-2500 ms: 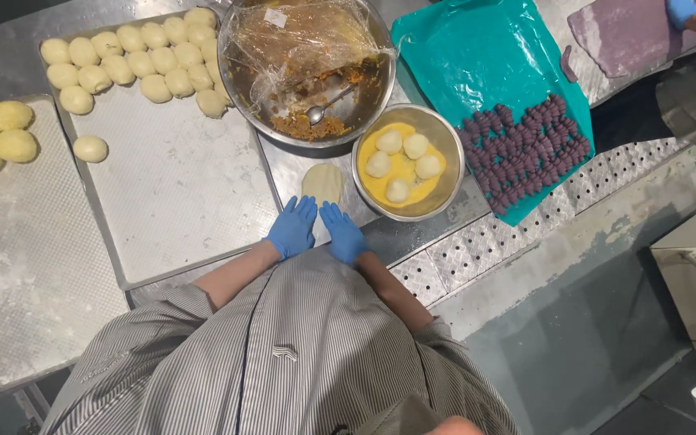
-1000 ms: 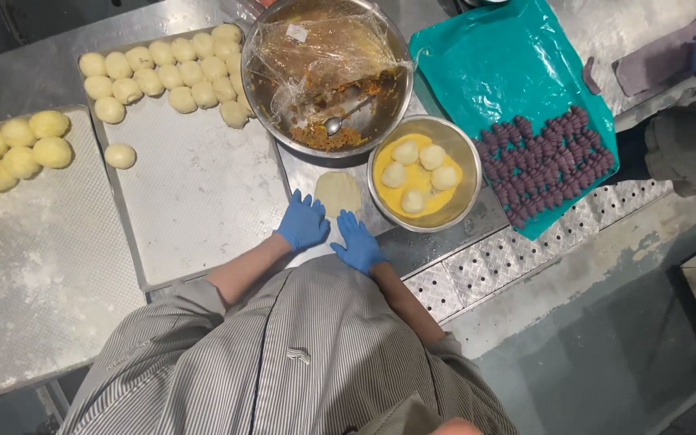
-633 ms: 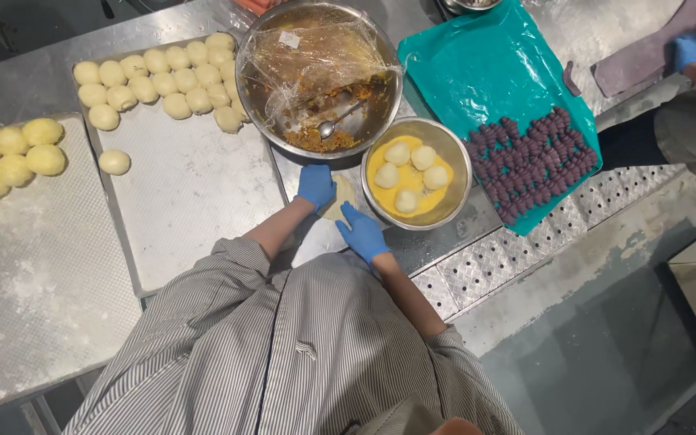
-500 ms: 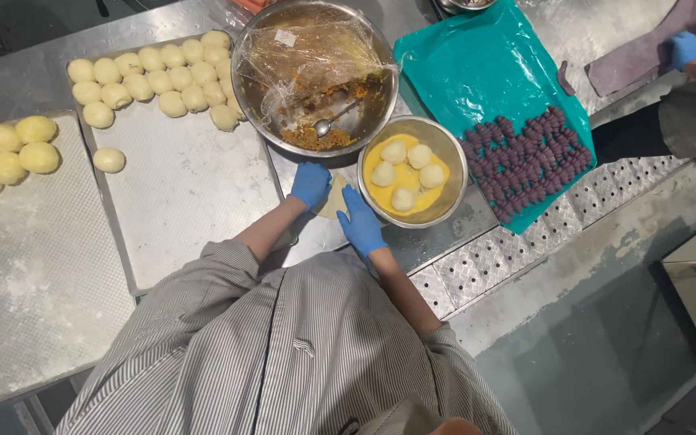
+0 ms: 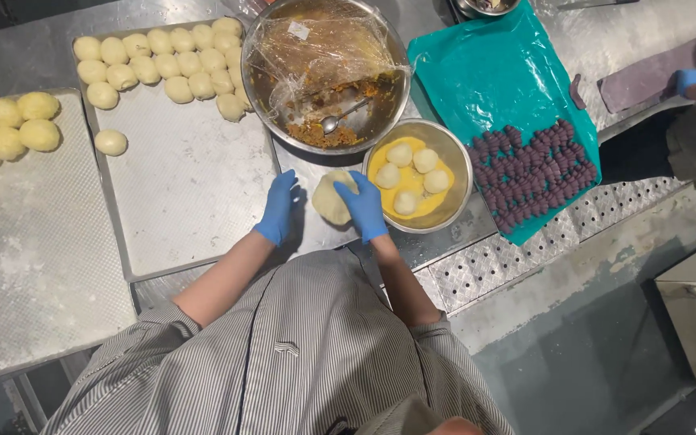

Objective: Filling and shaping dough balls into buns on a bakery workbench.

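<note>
The right hand (image 5: 362, 205), in a blue glove, pressed flat on a disc of pale dough (image 5: 329, 199) lying on the steel surface (image 5: 316, 234), fingers spread over its edge. The left hand (image 5: 278, 207) rested open just beside it, not on the dough. A small metal bowl (image 5: 459, 161) next to the disc held yellow liquid with several dough balls (image 5: 412, 173). A large film-covered bowl (image 5: 328, 72) contained orange-brown filling and a spoon (image 5: 340, 118). Rows of dough balls lay on the baking tray (image 5: 187, 185).

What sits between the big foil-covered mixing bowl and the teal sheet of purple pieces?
Nothing along most of that gap: in the head view, bare steel counter separates mixing bowl and teal sheet; the small yellow bowl fills its lower end.
</note>
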